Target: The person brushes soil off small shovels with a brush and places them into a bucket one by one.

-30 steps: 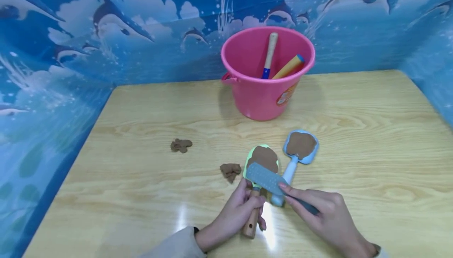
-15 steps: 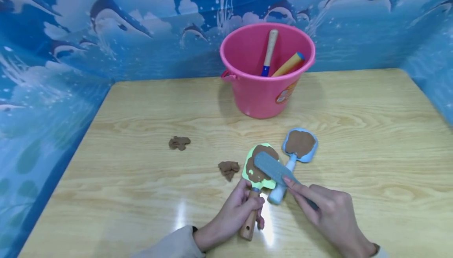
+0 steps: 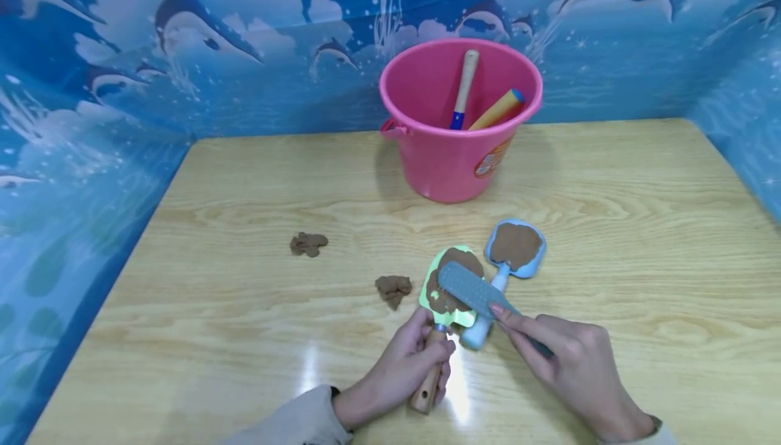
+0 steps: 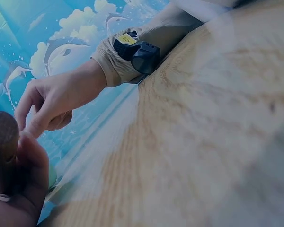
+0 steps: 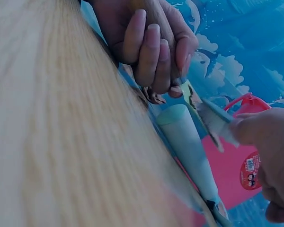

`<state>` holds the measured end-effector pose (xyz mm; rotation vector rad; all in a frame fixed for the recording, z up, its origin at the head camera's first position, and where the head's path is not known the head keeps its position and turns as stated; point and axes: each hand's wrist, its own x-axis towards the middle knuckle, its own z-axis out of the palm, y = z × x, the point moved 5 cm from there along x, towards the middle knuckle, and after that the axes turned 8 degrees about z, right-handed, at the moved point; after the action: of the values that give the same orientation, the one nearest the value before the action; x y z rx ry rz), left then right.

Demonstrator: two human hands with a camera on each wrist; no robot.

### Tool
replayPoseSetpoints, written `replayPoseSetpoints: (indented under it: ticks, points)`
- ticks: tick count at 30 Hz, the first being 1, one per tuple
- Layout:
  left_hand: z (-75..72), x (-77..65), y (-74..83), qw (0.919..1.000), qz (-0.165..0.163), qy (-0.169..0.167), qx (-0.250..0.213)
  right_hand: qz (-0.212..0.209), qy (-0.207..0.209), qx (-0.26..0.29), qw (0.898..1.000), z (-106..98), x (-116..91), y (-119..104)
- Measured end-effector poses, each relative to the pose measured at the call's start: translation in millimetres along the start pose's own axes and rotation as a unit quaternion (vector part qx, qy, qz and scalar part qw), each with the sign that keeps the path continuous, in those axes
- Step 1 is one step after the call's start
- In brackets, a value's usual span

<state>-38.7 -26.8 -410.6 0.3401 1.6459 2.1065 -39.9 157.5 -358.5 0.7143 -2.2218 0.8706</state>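
In the head view my left hand (image 3: 405, 360) grips the wooden handle of a small green shovel (image 3: 462, 318). Brown clay-like mud (image 3: 454, 258) covers much of its blade, with bare green showing near the lower end. My right hand (image 3: 567, 363) pinches a grey-blue brush (image 3: 465, 283) and holds its head against the mud. Pale bristles on the brush (image 5: 215, 118) face the green blade in the right wrist view. A blue shovel (image 3: 478, 333), its blade coated with the same mud, lies on the table behind the brush. The left wrist view shows the handle end (image 4: 4, 137) in my left hand.
Two brown lumps, one nearer (image 3: 393, 289) and one farther left (image 3: 308, 244), lie on the wooden table (image 3: 244, 187). At the back stands a pink bucket (image 3: 439, 173) holding two handled things. Blue dolphin-print sheeting (image 3: 274, 58) hangs around the table.
The brush has shifted slightly up the green blade, and the mud there has gone from smooth to patchy, with more green bared low down. In the last half second the hands barely move.
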Motion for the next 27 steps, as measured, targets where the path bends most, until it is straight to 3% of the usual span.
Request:
replayPoseSetpoints:
  ticks: [2,6,9,13,16,19,25,27]
  points:
    - [-0.5,-0.1,0.0,0.9999,0.001,0.004,0.011,-0.001,-0.01,0.057,0.998,0.6,-1.3,0.5]
    - [-0.6,0.9,-0.4,0.9998,0.01,0.002,0.016,-0.016,-0.057,0.172,0.983,5.1,-4.2,-1.4]
    - [-0.7,0.9,-1.1,0.9998,0.011,0.005,0.017,-0.021,-0.063,0.149,0.987,5.8,-3.5,-3.7]
    - [-1.5,0.3,-1.3,0.9994,0.011,0.012,0.03,-0.01,-0.03,0.062,0.998,2.2,0.0,-6.2]
    - [-1.7,0.7,-1.0,0.9992,0.012,0.011,0.036,-0.003,-0.012,0.034,0.999,0.1,2.1,-7.4]
    - [-2.1,1.1,-0.8,0.9991,0.012,0.013,0.038,0.0,-0.006,0.046,0.999,0.4,2.4,-6.3]
    - [-2.0,1.6,-0.8,0.9988,0.019,0.007,0.044,-0.007,-0.04,0.154,0.987,5.1,-1.0,-5.9]
    - [-1.5,1.6,-0.6,0.9984,0.026,-0.003,0.05,-0.013,-0.042,0.155,0.987,5.9,-1.2,-6.7]
